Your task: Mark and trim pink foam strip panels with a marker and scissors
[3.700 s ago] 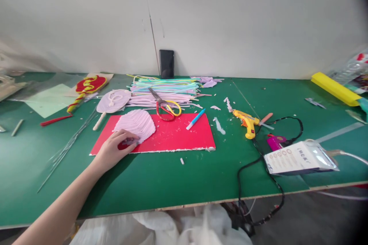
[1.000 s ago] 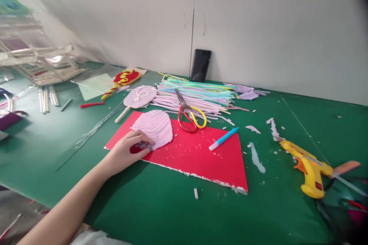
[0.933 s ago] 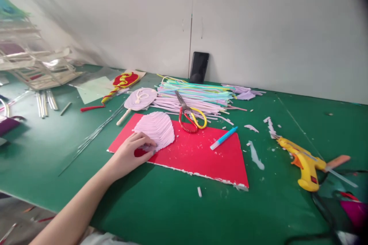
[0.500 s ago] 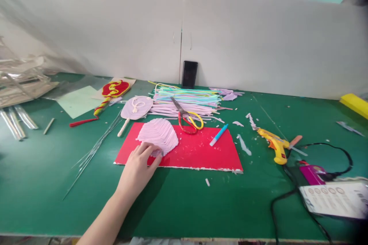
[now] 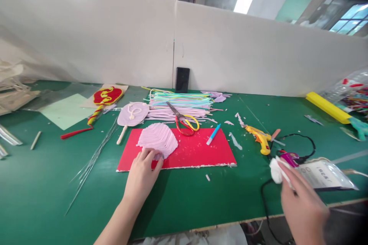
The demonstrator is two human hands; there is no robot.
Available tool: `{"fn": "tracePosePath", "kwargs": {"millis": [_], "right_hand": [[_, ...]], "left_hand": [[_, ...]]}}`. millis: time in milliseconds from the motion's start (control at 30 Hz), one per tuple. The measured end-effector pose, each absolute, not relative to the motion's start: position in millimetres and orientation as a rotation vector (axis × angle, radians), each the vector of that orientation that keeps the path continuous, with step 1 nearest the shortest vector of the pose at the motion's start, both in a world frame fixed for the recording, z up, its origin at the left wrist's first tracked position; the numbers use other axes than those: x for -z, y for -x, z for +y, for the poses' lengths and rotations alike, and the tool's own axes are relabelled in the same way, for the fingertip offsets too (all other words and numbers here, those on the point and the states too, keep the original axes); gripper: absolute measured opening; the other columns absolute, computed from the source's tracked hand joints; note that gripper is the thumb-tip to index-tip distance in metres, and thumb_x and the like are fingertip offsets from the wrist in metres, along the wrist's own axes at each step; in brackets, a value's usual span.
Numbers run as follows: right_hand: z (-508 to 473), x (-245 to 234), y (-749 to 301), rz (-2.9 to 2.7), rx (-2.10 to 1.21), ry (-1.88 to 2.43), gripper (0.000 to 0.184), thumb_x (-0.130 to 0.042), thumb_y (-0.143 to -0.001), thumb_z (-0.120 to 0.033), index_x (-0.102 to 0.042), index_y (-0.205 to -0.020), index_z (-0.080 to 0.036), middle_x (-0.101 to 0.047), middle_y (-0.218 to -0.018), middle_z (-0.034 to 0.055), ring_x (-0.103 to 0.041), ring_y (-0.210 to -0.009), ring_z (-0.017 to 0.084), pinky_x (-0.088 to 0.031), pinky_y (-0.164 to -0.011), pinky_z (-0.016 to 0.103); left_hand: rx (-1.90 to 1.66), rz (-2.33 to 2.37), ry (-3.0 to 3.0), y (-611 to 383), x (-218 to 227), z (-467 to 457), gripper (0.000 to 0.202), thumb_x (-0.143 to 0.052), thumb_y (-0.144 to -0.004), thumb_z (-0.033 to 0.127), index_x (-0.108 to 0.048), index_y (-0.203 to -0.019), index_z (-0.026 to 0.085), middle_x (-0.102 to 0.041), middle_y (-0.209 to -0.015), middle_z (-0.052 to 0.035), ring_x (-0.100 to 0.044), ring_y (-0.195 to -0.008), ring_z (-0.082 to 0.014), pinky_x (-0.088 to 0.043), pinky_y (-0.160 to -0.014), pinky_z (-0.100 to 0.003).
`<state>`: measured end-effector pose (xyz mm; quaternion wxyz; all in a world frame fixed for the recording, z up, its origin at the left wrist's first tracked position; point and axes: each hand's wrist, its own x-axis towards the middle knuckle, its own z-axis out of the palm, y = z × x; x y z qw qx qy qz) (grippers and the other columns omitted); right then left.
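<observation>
My left hand lies palm down on the near edge of a red board, its fingertips pressing the lower rim of a pale pink leaf-shaped piece made of glued strips. My right hand, somewhat blurred, is raised over the table's front right edge with its fingers pinched on a small white wad. A blue marker lies on the board's far right corner. Red and yellow scissors rest on a heap of pastel strips.
A yellow glue gun with a black cable lies right of the board, beside a printed plastic bag. At the left are thin wires, a lilac fan shape and a red and yellow ornament. A phone leans on the white partition.
My right hand has come into view at the lower right holding a white wad. The view has swung right and tilted up; my left hand stays on the pink piece.
</observation>
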<state>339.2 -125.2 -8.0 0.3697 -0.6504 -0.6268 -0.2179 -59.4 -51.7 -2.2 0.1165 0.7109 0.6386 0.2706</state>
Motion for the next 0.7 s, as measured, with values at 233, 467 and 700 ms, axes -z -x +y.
{"fn": "tracePosePath", "kwargs": {"millis": [233, 467, 700], "right_hand": [[-80.9, 5.6, -325.3, -1.710, 0.194, 1.729, 0.038, -0.045, -0.095, -0.046, -0.069, -0.114, -0.024, -0.069, -0.120, 0.0075, -0.064, -0.113, 0.027, -0.050, -0.101, 0.041], [-69.7, 35.1, -348.7, -1.922, 0.006, 1.675, 0.038, -0.039, -0.095, -0.032, -0.068, -0.118, -0.024, -0.069, -0.123, 0.0040, -0.067, -0.109, 0.021, -0.058, -0.088, 0.029], [-75.8, 46.8, -356.2, -1.865, 0.166, 1.717, 0.035, -0.046, -0.094, -0.041, -0.073, -0.107, -0.022, -0.072, -0.116, 0.0070, -0.070, -0.102, 0.026, -0.059, -0.088, 0.037]], "left_hand": [[-0.820, 1.866, -2.080, 59.7, 1.6, -51.9, 0.019, -0.045, -0.092, 0.030, -0.062, -0.094, 0.021, -0.063, -0.099, -0.0071, -0.062, -0.090, -0.0249, -0.050, -0.083, -0.040], [-0.809, 1.870, -2.049, 61.2, 3.8, -51.7, 0.017, -0.046, -0.092, 0.028, -0.062, -0.094, 0.021, -0.063, -0.099, -0.0074, -0.061, -0.089, -0.0257, -0.049, -0.083, -0.040], [-0.822, 1.861, -2.058, 61.9, 6.6, -51.3, 0.018, -0.045, -0.093, 0.029, -0.061, -0.094, 0.021, -0.062, -0.100, -0.0080, -0.061, -0.089, -0.0259, -0.049, -0.082, -0.041]]}}
